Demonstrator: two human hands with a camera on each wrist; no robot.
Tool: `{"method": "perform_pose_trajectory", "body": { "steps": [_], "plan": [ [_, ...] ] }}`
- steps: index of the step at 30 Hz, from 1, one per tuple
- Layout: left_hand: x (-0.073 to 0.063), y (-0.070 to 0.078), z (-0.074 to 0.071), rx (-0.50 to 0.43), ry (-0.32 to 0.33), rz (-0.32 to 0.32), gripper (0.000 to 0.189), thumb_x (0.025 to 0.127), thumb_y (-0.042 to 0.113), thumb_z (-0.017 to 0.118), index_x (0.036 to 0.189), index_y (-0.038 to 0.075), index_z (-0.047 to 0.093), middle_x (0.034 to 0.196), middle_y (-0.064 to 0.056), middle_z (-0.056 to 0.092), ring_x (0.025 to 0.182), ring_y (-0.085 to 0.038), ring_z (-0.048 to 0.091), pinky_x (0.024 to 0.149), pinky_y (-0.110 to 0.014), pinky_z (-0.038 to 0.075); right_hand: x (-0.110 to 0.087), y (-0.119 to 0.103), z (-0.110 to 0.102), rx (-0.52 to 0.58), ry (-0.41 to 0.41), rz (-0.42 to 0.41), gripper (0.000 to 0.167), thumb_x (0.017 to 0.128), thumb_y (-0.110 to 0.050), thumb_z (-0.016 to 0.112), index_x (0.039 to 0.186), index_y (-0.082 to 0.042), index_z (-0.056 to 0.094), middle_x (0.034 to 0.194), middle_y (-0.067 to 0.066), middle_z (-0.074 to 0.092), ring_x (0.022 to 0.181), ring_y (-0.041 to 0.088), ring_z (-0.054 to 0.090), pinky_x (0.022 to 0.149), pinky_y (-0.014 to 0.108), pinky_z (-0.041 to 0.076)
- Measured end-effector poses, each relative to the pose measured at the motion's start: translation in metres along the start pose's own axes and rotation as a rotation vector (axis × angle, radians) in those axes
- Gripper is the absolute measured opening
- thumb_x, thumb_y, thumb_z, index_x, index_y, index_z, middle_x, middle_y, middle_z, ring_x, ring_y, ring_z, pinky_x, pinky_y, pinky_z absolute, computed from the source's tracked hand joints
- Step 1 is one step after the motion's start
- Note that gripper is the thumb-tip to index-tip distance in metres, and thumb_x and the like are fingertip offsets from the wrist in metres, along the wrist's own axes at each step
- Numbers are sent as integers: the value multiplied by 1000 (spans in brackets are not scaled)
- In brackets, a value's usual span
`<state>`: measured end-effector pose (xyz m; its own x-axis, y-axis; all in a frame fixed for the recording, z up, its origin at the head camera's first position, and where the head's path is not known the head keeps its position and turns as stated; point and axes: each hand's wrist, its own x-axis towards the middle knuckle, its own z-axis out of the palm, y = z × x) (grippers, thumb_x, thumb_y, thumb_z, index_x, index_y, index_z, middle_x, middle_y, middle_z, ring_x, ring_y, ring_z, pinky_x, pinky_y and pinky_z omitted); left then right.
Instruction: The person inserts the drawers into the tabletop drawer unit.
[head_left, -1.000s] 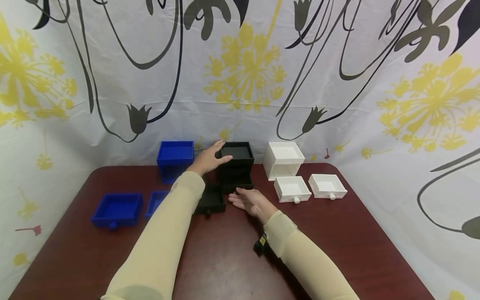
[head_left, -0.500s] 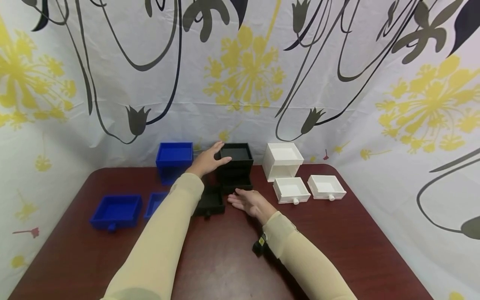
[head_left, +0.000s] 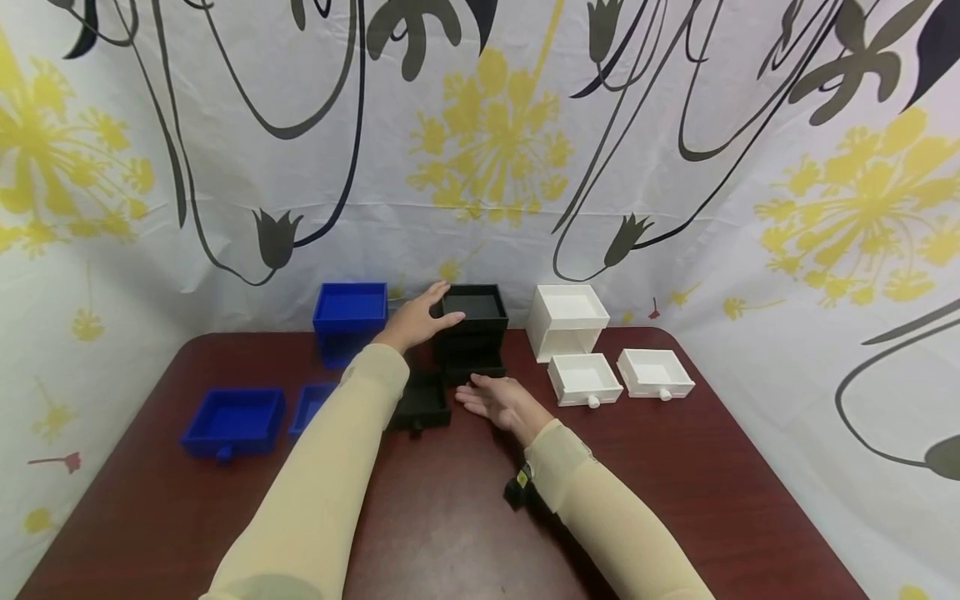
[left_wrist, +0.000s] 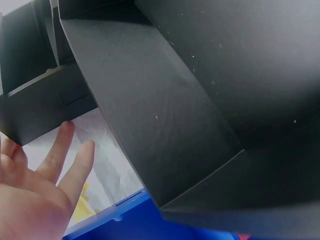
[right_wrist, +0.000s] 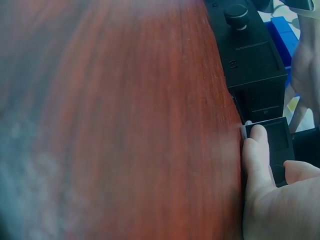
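A small black cabinet (head_left: 474, 307) stands at the back of the table, with a black drawer (head_left: 472, 369) low at its front. My left hand (head_left: 417, 320) spreads its fingers and thumb along the cabinet's left side; in the left wrist view the fingertips lie at or near its wall, contact unclear. Low before the cabinet is my right hand (head_left: 504, 405), palm turned inward. In the right wrist view its straight fingers (right_wrist: 257, 155) lie against the drawer's knobbed front. Another black drawer (head_left: 422, 402) lies loose on the table, partly behind the left sleeve.
To the left are a blue cabinet (head_left: 350, 310) and two blue drawers, one (head_left: 238, 421) in full view, the other (head_left: 309, 404) half covered by the sleeve. A white cabinet (head_left: 570, 308) and two white drawers (head_left: 585, 379) stand right. A patterned cloth hangs behind the table (head_left: 450, 500).
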<state>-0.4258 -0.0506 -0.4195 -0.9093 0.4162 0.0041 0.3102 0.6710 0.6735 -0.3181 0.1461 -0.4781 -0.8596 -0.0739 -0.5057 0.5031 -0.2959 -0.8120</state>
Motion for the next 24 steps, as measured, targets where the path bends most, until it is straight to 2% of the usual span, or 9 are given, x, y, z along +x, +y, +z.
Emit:
{"method": "perform_pose_trajectory", "body": {
  "steps": [10, 18, 24],
  "plan": [
    [1, 1, -1, 1, -2, -3, 90, 91, 77, 50, 164, 34, 17, 170, 11, 6, 152, -35, 25, 116, -59, 27, 0, -3, 1, -10, -6, -18, 45, 106, -15, 56, 144, 7, 48, 125, 27, 66, 110, 30, 70, 97, 40, 54],
    [0, 1, -1, 19, 2, 3, 87, 94, 73, 50, 164, 31, 18, 170, 10, 6, 152, -34, 24, 117, -59, 27, 2, -2, 2, -8, -11, -20, 45, 106, -15, 56, 144, 7, 47, 128, 28, 63, 112, 30, 69, 98, 40, 53],
    [-1, 2, 1, 12, -2, -2, 86, 95, 71, 51, 164, 31, 19, 170, 10, 7, 152, -34, 25, 117, -59, 26, 2, -1, 3, -5, -3, -13, 45, 106, -16, 56, 144, 8, 47, 125, 27, 66, 110, 29, 70, 97, 39, 54]
  ]
}}
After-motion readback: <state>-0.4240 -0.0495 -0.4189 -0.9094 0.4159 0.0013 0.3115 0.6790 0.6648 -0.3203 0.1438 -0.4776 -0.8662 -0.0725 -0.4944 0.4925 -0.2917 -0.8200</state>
